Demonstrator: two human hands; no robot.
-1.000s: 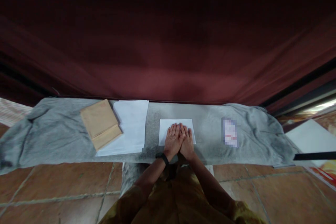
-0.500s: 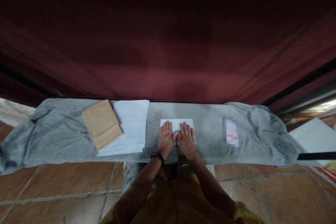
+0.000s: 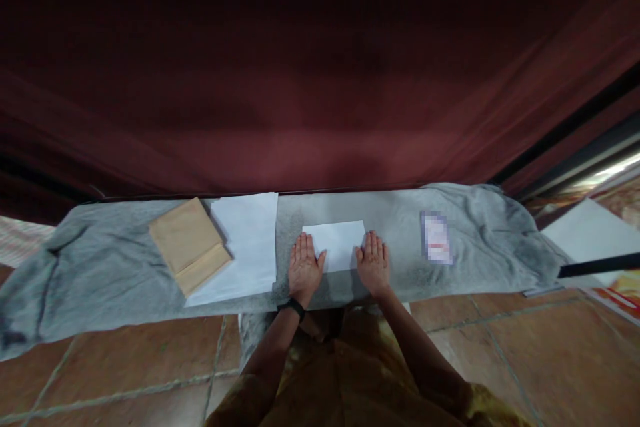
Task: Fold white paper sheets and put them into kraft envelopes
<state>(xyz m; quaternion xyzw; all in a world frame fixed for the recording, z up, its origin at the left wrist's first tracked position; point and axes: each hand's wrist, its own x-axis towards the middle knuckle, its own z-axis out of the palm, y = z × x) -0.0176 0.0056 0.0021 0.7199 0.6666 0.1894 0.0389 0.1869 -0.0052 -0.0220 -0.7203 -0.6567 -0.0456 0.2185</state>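
Since the earlier frames, the hands have slid apart across the small white paper (image 3: 335, 247), out to its side edges. The left hand (image 3: 304, 268) lies flat over its left edge, the right hand (image 3: 374, 263) over its right, both spread and gripping nothing. The paper rests on a grey blanket (image 3: 400, 233). Left of it are larger white sheets (image 3: 253, 233), partly covered by a brown envelope (image 3: 185, 240); right of it, a blurred-out item (image 3: 437, 238); beyond it, a red curtain (image 3: 320, 153).
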